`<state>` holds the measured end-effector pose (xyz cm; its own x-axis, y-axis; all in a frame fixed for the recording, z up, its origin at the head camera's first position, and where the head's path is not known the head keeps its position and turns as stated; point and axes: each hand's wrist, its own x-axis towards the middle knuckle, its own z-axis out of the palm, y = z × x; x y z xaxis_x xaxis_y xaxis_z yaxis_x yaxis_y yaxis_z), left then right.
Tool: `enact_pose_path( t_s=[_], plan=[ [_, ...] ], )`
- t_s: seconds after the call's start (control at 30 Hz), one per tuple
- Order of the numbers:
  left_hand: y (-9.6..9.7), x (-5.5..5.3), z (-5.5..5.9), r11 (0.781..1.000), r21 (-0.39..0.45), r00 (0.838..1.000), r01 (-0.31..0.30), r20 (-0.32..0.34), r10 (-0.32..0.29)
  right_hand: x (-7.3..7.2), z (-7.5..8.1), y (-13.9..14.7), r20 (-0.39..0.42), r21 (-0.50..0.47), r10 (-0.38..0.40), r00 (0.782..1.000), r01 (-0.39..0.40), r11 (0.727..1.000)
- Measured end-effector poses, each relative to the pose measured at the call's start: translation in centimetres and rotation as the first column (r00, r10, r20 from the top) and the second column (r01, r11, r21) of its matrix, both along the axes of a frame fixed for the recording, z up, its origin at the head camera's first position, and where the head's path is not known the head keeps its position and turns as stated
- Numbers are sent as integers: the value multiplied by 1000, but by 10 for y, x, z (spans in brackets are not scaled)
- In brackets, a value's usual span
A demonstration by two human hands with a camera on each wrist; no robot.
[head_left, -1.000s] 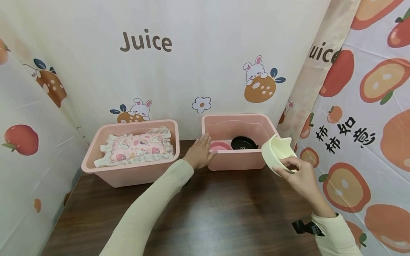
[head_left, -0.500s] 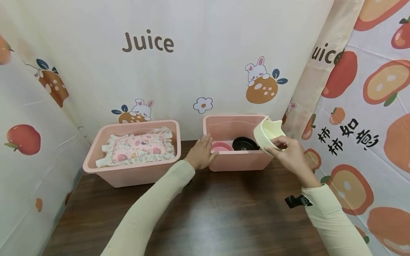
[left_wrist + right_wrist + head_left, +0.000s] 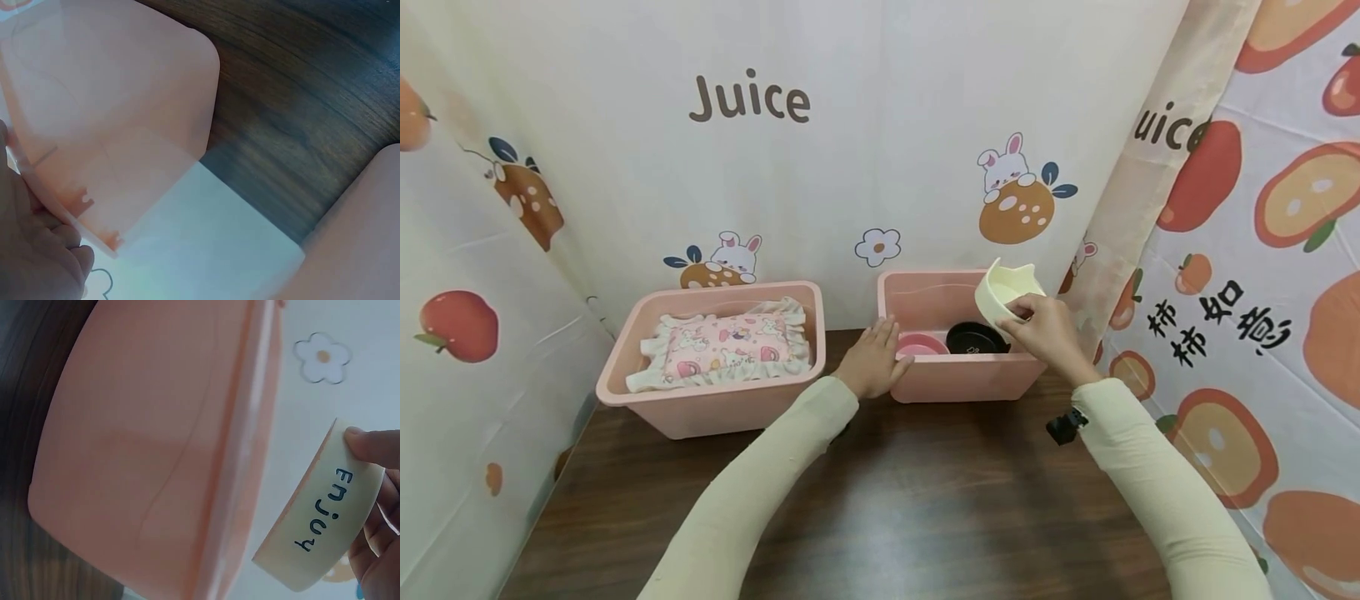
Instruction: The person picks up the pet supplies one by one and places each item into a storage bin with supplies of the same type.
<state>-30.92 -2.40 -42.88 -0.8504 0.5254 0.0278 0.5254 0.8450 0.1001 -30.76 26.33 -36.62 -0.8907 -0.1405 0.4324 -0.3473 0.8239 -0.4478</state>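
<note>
My right hand (image 3: 1047, 335) holds a pale yellow bowl (image 3: 992, 307) by its edge, tilted above the right end of the pink tub (image 3: 958, 383). In the right wrist view, the bowl (image 3: 322, 515) shows "Enjoy" on its side, with the thumb against it; two ear-like points rise from its rim in the head view. My left hand (image 3: 871, 360) rests on the tub's front left corner, fingers straight along the rim. Inside the tub lie a pink round dish (image 3: 922, 342) and a black round dish (image 3: 975, 337), both partly hidden by the front wall.
To the left stands a second pink tub (image 3: 715, 410) with a frilled, printed pillow (image 3: 728, 343) in it. Both tubs sit on a dark wooden table (image 3: 925, 492). Printed curtains (image 3: 865, 158) enclose the back and sides.
My right hand has carried the bowl left and slightly up, from beside the right tub to over its right end. My left hand has stayed on the tub's corner.
</note>
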Motion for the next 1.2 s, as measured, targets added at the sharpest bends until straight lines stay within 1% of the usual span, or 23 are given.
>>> enact_pose_path(
  t_s=[0.13, 0.27, 0.33, 0.4, 0.5, 0.57, 0.63, 0.77, 0.83, 0.9, 1.03, 1.13, 1.2],
  plan=[
    [0, 0, 0, 1000, 11, 1000, 3, -4, -3, -17, -7, 0, 22, 46, -23, 1000, 22, 999],
    [-1, -1, -2, 1000, 7, 1000, 4, 0, -4, -30, -18, 1, 11, 90, -41, 999, 40, 995],
    [0, -1, -3, 1000, 2, 1000, 4, 5, -4, -35, -23, 1, 35, 93, -53, 998, 49, 994],
    [0, -1, -3, 1000, -1, 1000, 3, 8, -3, -40, -28, 1, 72, 78, -46, 996, 40, 996],
    [0, -1, -2, 1000, 1, 1000, -1, 11, 1, -47, -36, -1, 114, 67, -12, 993, 5, 998],
    [1, -1, -2, 1000, -4, 1000, -5, 11, 5, -52, -42, -2, 121, 74, 18, 993, -28, 997],
    [1, -2, -2, 1000, 0, 1000, -5, 7, 5, -55, -47, -3, 126, 97, 31, 992, -44, 994],
    [0, -2, -4, 1000, 3, 1000, 2, 9, -2, -59, -54, -8, 171, 143, 5, 985, -30, 989],
    [0, -3, -3, 1000, 1, 1000, 1, 6, -1, -62, -56, -11, 177, 185, -6, 984, -27, 982],
    [-1, -3, -2, 1000, -1, 1000, -6, 1, 6, -65, -57, -13, 179, 244, -16, 984, -29, 969],
    [-2, -2, -3, 1000, -4, 1000, -14, 3, 14, -70, -59, -16, 163, 368, -15, 986, -47, 929],
    [-1, -2, -5, 1000, -6, 1000, -7, 14, 8, -72, -61, -15, 192, 417, -33, 981, -51, 908],
    [0, -3, -4, 1000, 3, 1000, -6, 9, 6, -74, -62, -14, 213, 427, -45, 976, -52, 903]
  ],
)
